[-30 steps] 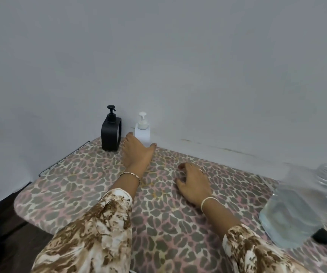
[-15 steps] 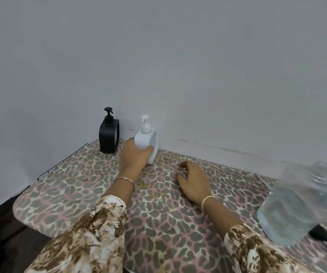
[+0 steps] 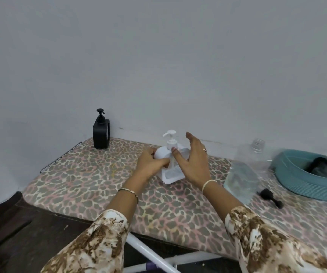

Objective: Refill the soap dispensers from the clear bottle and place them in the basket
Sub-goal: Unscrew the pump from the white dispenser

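Note:
A white soap dispenser [image 3: 171, 154] with a pump top stands in the middle of the leopard-print board, tilted a little toward me. My left hand [image 3: 151, 164] grips its left side. My right hand [image 3: 193, 162] is spread against its right side, thumb touching the body just below the pump. A black soap dispenser [image 3: 101, 133] stands upright at the far left, against the wall. The clear bottle [image 3: 242, 174], uncapped and partly full of clear liquid, sits to the right of my right hand. The teal basket [image 3: 300, 184] lies at the far right.
The board [image 3: 91, 184] has a wire rack edge on its left and dark floor below. A small black cap [image 3: 271, 197] lies between bottle and basket. Dark objects sit inside the basket. White metal legs show under the front edge. A plain wall stands close behind.
My left hand has carried the white dispenser from beside the black one at the wall to the middle of the board. My right hand has lifted off the board and come against it.

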